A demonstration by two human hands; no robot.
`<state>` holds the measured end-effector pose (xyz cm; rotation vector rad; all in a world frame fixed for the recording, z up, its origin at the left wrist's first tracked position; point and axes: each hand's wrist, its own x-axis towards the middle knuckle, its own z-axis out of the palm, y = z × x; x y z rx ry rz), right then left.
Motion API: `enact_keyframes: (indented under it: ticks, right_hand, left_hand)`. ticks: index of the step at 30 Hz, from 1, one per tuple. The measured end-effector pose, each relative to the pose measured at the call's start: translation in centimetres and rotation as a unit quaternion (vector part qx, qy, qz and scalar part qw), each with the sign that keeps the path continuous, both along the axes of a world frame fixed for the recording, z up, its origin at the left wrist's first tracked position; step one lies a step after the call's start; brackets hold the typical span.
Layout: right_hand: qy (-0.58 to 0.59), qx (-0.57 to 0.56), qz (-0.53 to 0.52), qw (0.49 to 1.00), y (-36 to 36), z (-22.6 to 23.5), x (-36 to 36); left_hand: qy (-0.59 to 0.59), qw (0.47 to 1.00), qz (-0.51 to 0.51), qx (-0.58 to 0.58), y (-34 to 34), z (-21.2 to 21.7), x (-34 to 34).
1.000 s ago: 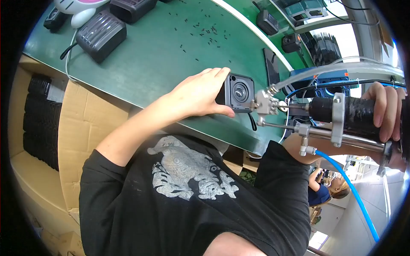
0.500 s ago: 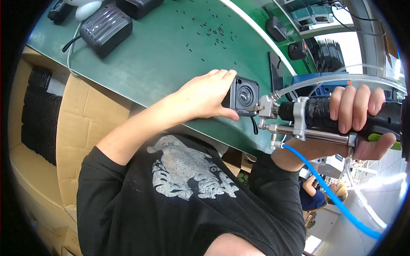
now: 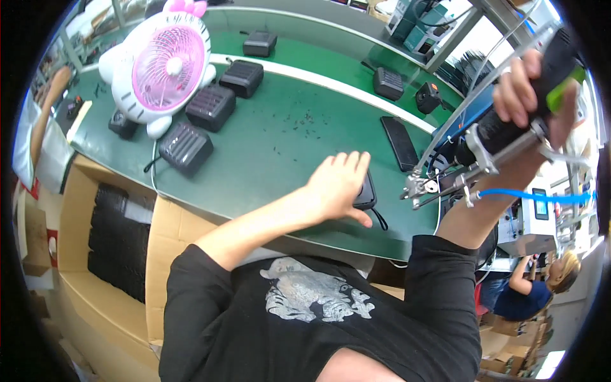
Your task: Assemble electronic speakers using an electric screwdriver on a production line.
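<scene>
My left hand [image 3: 337, 188] grips a small black box-shaped device [image 3: 366, 197] on the green table [image 3: 254, 172]. Its fingers lie over the far side and the thumb is at the near side, covering most of the device. A short black strap [image 3: 381, 220] hangs off the device's near end. In my right hand [image 3: 525, 89] is a black handheld power screwdriver [image 3: 493, 135] with a metal feed head [image 3: 420, 186], a blue air hose [image 3: 534, 196] and a clear tube. The driver is tilted, its head to the right of the device and apart from it. Many tiny black screws [image 3: 305, 121] lie scattered beyond my left hand.
Ribbed black devices [image 3: 184, 149] stand at the left beside a white and pink fan [image 3: 172, 67]. A dark phone-like slab [image 3: 399, 143] lies at the right. More devices [image 3: 388, 83] sit beyond the white rail. A cardboard box [image 3: 121, 318] stands lower left. Other people [image 3: 525, 296] work nearby.
The screwdriver has lifted away from the device, up and to the right. The device's round-fronted face no longer shows, as my left hand lies further over it. The head view has shifted.
</scene>
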<state>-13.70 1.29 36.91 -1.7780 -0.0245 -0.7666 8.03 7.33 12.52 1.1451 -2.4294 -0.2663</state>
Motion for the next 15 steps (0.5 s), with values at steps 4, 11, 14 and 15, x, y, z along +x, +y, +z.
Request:
enact_keyframes:
  ticks: [4, 11, 14, 15]
  right_hand:
    - [-0.088, 0.002, -0.313, 0.946, 0.0, -4.7, 1.9]
    - [-0.049, 0.010, -0.424, 0.904, 0.8, -6.9, 3.9]
    - [-0.135, -0.045, -0.413, 0.900, -0.8, -9.5, 4.9]
    - [-0.142, -0.051, -0.396, 0.906, -0.4, -8.8, 6.2]
  left_hand:
    - [-0.151, 0.988, -0.011, 0.025, -1.8, 0.2, -1.9]
    - [-0.007, 1.000, -0.018, 0.016, -14.9, 5.9, 3.0]
    - [0.006, 0.999, 0.039, -0.018, -25.3, 5.3, 4.2]
    - [0.040, 0.993, 0.102, -0.037, -27.9, 5.0, 5.4]
